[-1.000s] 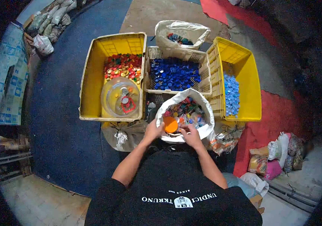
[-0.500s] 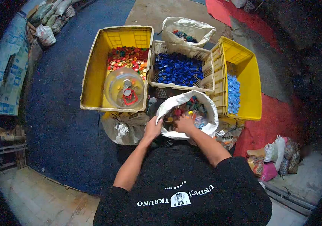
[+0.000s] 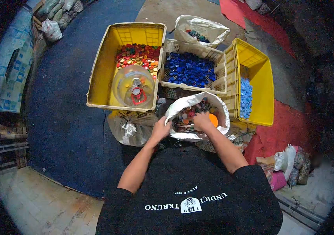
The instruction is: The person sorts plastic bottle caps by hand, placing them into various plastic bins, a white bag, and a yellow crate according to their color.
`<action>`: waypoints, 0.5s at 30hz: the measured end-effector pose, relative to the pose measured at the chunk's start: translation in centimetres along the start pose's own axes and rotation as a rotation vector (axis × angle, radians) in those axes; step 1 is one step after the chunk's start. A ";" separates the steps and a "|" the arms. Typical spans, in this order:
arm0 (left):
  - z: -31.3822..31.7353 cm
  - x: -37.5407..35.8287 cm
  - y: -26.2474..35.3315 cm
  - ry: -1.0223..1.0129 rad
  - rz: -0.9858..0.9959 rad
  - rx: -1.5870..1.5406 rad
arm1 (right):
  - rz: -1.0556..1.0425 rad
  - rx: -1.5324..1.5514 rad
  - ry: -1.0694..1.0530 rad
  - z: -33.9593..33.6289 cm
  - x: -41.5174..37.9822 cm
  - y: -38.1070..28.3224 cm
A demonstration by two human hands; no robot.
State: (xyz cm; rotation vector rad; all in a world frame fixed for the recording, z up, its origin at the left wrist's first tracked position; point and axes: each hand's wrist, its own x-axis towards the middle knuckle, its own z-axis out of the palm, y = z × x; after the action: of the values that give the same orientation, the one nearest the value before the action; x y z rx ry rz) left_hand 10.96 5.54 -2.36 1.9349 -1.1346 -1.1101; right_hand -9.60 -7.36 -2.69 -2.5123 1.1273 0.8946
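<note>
A white sack (image 3: 223, 111) stands with its mouth rolled back in front of me, holding mixed bottle caps and other small plastic pieces. My left hand (image 3: 161, 128) grips its rim at the left side. Inside the mouth, my right hand (image 3: 202, 122) is over the mixed pieces with its fingers curled; what they hold, if anything, is hidden. Just right of that hand lies a round orange lid (image 3: 213, 120). Dark blue caps (image 3: 188, 68) fill the bottom of a white plastic crate (image 3: 193, 88) behind the sack.
At left, a yellow crate (image 3: 100, 78) holds red and yellow caps (image 3: 139, 56) and a clear plastic jug (image 3: 133, 87). Another yellow crate (image 3: 264, 98) at right contains light blue caps (image 3: 246, 98). A second white sack (image 3: 218, 35) stands behind; a tied sack (image 3: 130, 129) sits below left.
My right hand has shifted within the sack and its fingers look more curled. The orange lid now shows beside it. My left hand keeps its grip; the view has shifted slightly.
</note>
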 end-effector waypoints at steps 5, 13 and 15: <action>1.0 -0.3 1.1 0.048 -0.075 -0.006 | -0.024 0.091 0.013 -1.4 5.3 -3.1; -0.6 -1.3 0.7 0.038 -0.129 -0.069 | 0.026 0.120 0.531 9.1 10.3 -4.1; -0.2 -0.7 0.5 0.086 -0.123 -0.135 | -0.066 -0.041 -0.286 1.5 4.3 -4.2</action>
State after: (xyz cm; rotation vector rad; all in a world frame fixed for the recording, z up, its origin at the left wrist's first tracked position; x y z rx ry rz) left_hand 10.75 6.02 -1.66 1.9478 -0.8821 -1.1265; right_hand -4.89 -6.39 -6.66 -2.3408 0.9378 1.2221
